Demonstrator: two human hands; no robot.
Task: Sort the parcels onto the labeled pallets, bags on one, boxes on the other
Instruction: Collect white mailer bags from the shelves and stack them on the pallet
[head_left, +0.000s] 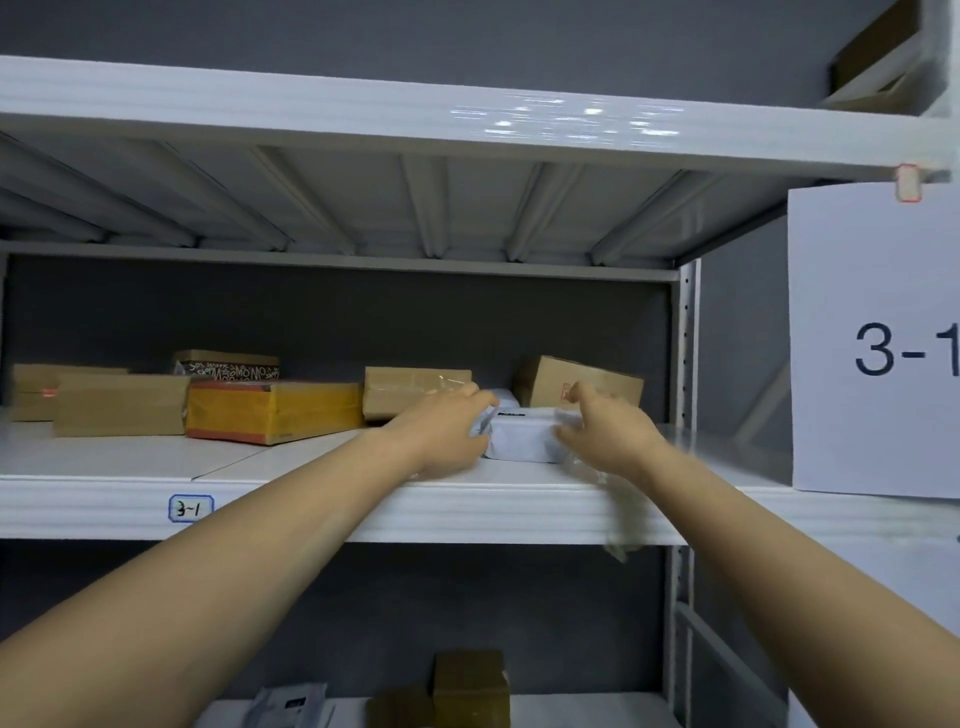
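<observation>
We stand at a white shelf (311, 512), and no pallet is in view, so we cannot tell how much is already sorted. Judging by what lies here, most of the sorting is left. A large paper sign (878, 338) reading 3-1 hangs at the right end of the shelf.

On this tier we count six boxes. Two plain brown boxes (119, 405) lie at the left end, one behind the other. A black patterned box (226, 364) sits near the back edge, with a yellow-taped box (272, 410) in front of it. A taped brown box (415, 392) is in the middle, and a tilted brown box (579, 382) is towards the back right corner. The tier above holds one open carton (878, 67) at its right end. The tier below shows two more brown cartons (470, 686) and one grey bag (288, 706).

The parcel in hand is a white bag (522, 436), lying near the front edge, right of the middle, just in front of the taped and tilted boxes. Our left hand (447, 421) grips its left end with curled fingers, and our right hand (602, 431) grips its right end. We judge this a pick-up, with the carry to the bag pallet not yet begun.

A white shape (505, 397) behind it may be a second bag, but it is too blurred to say. Clear film (623, 525) hangs over the front edge below the right wrist. One small handwritten label (190, 508) marks that edge.
</observation>
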